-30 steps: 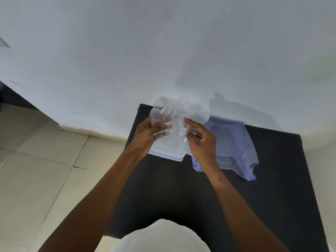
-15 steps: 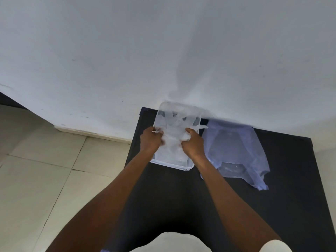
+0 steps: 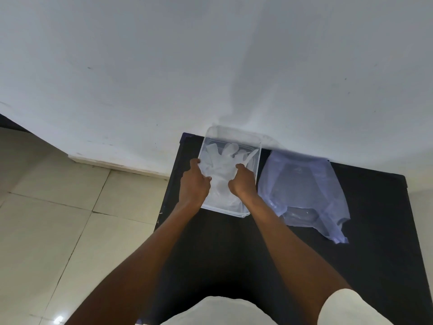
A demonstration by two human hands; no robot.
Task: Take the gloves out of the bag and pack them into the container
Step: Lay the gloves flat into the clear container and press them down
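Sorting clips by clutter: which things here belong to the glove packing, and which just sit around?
In use:
translucent white gloves
clear rectangular plastic container
pale blue thin plastic bag
left hand
right hand

Background:
black table
white wall
cream floor tiles

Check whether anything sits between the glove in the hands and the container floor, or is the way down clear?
Nothing visible blocks it. The left hand and right hand press the glove down inside the open clear container, which has no lid on. The bag lies apart, to its right.
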